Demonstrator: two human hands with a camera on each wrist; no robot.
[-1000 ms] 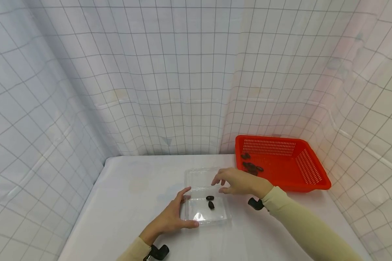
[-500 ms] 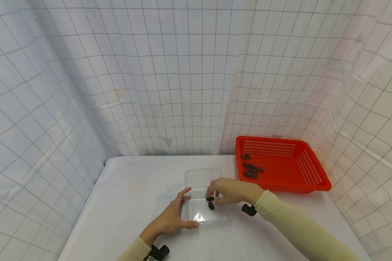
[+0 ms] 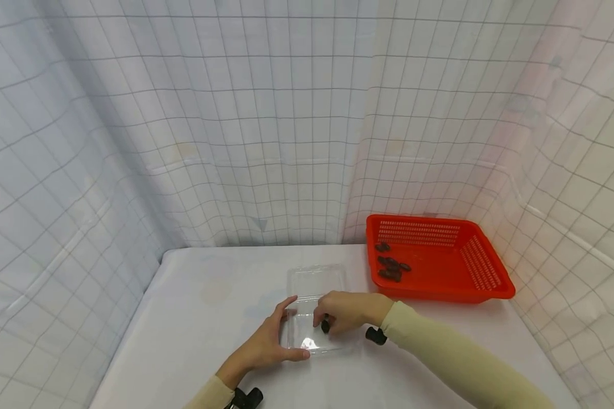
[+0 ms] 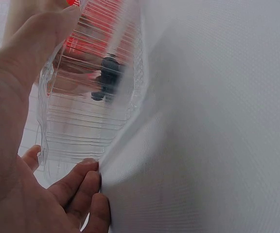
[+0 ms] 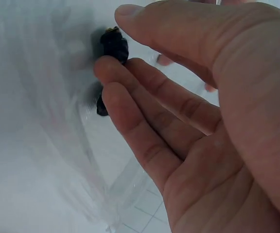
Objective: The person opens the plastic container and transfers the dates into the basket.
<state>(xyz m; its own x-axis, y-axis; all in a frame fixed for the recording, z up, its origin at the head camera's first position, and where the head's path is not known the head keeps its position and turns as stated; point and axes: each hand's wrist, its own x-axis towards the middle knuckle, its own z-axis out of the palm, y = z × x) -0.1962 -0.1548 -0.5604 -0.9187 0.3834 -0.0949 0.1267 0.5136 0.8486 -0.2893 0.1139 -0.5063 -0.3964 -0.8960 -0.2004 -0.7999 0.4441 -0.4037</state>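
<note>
A clear plastic clamshell box (image 3: pixel 307 341) lies on the white table with its lid (image 3: pixel 314 279) folded back. Along its left side my left hand (image 3: pixel 268 341) spreads thumb and fingers, fingertips right at the wall; the left wrist view shows the ribbed clear side (image 4: pixel 77 116) between them. Inside the box, my right hand (image 3: pixel 345 312) has thumb and fingers around a small black wrinkled oval piece (image 5: pixel 113 46), like a dried date. Another black piece (image 5: pixel 101 106) shows partly behind its fingertips in the right wrist view, hidden by the hand in the head view.
A red plastic basket (image 3: pixel 442 289) with slotted walls stands at the back right. Several dark oval pieces (image 3: pixel 390 267) lie in its left part. White gridded curtains (image 3: pixel 266 142) enclose the table at the back and both sides.
My right hand has come down and leftward into the box, closing its thumb and fingers around the nearer dark piece. My left hand stays at the box's left side.
</note>
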